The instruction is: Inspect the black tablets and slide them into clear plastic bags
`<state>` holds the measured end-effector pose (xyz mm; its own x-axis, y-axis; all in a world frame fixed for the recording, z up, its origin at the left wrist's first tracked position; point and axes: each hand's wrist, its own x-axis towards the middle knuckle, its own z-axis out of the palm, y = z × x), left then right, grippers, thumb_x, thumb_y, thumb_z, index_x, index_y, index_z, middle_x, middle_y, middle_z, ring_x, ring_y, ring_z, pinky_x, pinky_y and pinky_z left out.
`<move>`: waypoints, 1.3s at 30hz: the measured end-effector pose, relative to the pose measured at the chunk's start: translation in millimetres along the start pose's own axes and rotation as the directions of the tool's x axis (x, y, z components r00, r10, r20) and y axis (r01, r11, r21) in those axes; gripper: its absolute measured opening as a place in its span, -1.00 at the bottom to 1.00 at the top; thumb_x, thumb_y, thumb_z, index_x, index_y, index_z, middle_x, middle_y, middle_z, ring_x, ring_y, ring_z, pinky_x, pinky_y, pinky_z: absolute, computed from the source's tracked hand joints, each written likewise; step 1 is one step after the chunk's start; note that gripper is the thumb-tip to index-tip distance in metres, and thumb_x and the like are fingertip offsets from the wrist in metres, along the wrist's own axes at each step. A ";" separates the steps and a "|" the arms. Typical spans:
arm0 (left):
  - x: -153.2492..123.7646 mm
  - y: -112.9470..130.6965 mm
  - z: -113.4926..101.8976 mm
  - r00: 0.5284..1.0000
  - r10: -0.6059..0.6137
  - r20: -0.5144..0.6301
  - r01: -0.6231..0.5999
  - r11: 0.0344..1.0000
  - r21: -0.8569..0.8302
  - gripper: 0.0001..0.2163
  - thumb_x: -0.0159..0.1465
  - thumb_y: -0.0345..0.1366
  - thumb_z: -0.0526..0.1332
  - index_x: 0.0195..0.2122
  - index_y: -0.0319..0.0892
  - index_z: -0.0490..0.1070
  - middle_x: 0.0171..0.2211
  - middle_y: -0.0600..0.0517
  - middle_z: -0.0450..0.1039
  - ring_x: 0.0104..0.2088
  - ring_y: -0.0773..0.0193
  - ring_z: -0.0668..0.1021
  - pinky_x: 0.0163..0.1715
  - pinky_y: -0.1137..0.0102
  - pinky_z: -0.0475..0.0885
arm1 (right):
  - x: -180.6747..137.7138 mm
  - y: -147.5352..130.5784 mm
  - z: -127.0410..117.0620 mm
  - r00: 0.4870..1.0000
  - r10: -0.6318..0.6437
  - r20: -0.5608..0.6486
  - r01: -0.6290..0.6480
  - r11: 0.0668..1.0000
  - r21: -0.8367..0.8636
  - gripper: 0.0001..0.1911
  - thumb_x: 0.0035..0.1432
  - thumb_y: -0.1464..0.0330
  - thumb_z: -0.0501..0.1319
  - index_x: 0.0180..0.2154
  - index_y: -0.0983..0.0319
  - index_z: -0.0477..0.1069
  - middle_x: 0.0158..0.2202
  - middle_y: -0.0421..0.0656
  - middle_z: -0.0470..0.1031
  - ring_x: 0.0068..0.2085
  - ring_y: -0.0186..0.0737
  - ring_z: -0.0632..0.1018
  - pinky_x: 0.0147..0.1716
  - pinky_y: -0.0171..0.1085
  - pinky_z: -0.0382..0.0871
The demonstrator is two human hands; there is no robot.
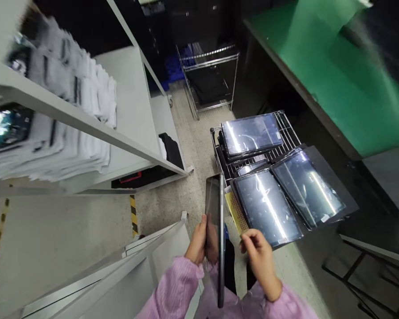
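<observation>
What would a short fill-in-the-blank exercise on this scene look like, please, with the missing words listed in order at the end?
1. The flat dark device is gripped by the person's ____ hand.
2. The perforated sheet close to the fingers of the right hand is coloured ____.
3. The large tabletop at the upper right of the view is coloured ____.
4. The striped floor tape combines yellow with ____.

Missing words: left; yellow; green; black.
</observation>
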<state>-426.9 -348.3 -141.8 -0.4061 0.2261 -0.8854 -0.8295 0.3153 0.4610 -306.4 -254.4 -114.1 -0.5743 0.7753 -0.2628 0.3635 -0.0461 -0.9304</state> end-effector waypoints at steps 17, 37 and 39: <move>-210.3 -31.8 134.3 0.884 0.078 0.461 -0.321 0.818 0.478 -0.42 -0.26 0.30 0.25 -0.52 -0.17 0.51 -0.46 -0.03 0.58 -0.31 0.11 0.56 -0.19 0.34 0.41 | -95.8 -148.5 -288.2 0.839 -0.535 -0.101 0.537 0.843 -0.006 -0.65 0.20 0.10 0.06 -0.51 0.18 0.29 -0.10 -0.03 0.48 -0.08 -0.13 0.47 -0.07 -0.10 0.33; -265.6 -88.0 241.0 0.846 -0.038 0.531 -0.407 0.597 0.691 -0.51 -0.10 0.17 0.28 -0.46 -0.22 0.50 -0.40 -0.07 0.58 -0.20 0.03 0.54 -0.11 0.29 0.37 | -206.7 -89.8 -387.6 0.681 -0.649 -0.340 0.529 0.757 -0.384 -0.86 0.18 0.49 0.08 -0.40 0.18 0.30 -0.05 -0.06 0.39 -0.11 -0.21 0.44 -0.15 -0.23 0.37; -268.2 -89.8 243.9 0.830 -0.039 0.556 -0.426 0.600 0.677 -0.50 -0.12 0.18 0.28 -0.45 -0.23 0.51 -0.37 -0.09 0.59 -0.17 0.03 0.53 -0.10 0.30 0.37 | -208.0 -90.3 -390.6 0.705 -0.649 -0.287 0.535 0.752 -0.385 -0.86 0.19 0.50 0.06 -0.40 0.19 0.28 -0.05 -0.03 0.39 -0.06 -0.20 0.44 -0.12 -0.23 0.37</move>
<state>-150.0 -212.5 68.8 -0.0912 0.6882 -0.7198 -0.0647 0.7171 0.6939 66.7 -165.4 124.3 -0.4297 0.7571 0.4920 0.2481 0.6229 -0.7419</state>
